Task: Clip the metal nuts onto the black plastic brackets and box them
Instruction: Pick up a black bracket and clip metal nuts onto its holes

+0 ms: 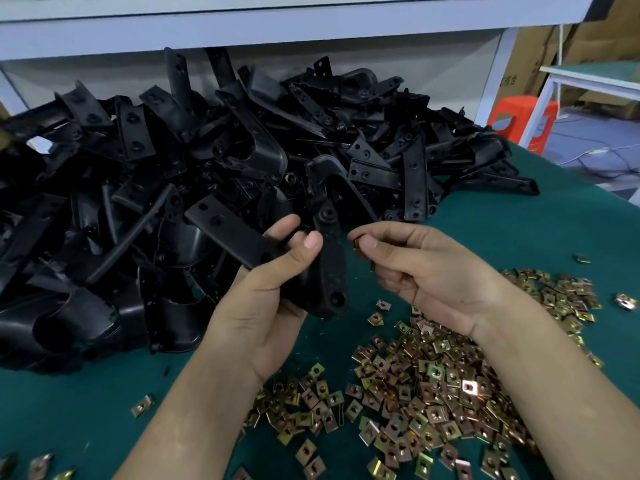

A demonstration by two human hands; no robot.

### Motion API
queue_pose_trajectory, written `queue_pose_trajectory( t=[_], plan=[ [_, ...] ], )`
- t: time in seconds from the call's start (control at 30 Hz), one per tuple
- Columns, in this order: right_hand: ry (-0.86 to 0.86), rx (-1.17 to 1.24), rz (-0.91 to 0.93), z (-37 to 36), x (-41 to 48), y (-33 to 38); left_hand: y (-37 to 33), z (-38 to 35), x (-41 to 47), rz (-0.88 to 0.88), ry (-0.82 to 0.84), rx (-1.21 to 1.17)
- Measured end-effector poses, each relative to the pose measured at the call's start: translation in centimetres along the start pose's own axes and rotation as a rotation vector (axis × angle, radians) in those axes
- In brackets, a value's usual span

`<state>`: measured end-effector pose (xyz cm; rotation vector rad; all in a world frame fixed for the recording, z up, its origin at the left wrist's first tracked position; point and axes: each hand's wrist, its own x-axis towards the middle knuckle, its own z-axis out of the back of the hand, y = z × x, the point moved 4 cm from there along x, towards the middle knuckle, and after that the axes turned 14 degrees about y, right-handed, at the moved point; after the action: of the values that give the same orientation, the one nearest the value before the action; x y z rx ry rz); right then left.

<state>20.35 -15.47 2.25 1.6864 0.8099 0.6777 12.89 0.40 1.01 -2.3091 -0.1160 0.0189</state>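
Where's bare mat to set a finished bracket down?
Green mat right of the bracket pile, beyond the nut pile; also front-left, between bracket pile and left forearm, few stray nuts. Both piles are crowded.

The left grip (277, 271) holds a black bracket (330, 268) above the green tabletop (485, 220); the right grip (415, 268) pinches a metal nut (357, 244) just beside it, brackets piled far left.

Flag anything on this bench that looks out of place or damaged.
Nothing looks damaged. Only stray nuts stand out: a few lie on the green mat apart from the nut heap, left of it, at the bottom-left corner and towards the right edge.
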Motion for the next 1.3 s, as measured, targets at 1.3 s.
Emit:
queue_pose_trajectory(
  t=[1.3],
  plan=[
    [-0.045, 0.127, -0.115, -2.7, -0.5, -0.4, 0.0, -0.2, 0.2, -0.104, 0.22, 0.23]
  ],
)
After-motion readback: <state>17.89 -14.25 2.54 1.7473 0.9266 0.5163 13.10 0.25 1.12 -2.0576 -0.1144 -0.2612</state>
